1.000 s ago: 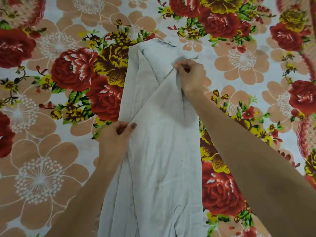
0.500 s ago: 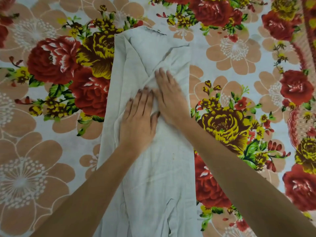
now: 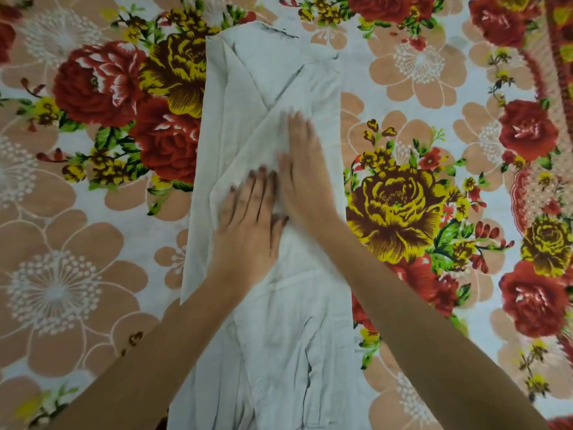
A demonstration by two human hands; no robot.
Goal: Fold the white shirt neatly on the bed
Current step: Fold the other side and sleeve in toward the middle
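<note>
The white shirt (image 3: 263,85) lies as a long narrow strip down the middle of the bed, both sides folded inward and overlapping. My left hand (image 3: 248,225) presses flat on its middle with straight fingers. My right hand (image 3: 302,172) lies flat just beside it, a little farther up, fingers stretched along the cloth. The two hands touch side by side. The near part of the shirt is still creased between my forearms.
The bed is covered by a floral sheet (image 3: 418,197) with red, yellow and peach flowers on white, spreading to both sides of the shirt. A patterned red border (image 3: 558,57) runs along the far right edge.
A second ago both hands pinched the folded edges; they then let go and laid flat on the shirt. Since half a second ago they have stayed flat, sliding only slightly.
</note>
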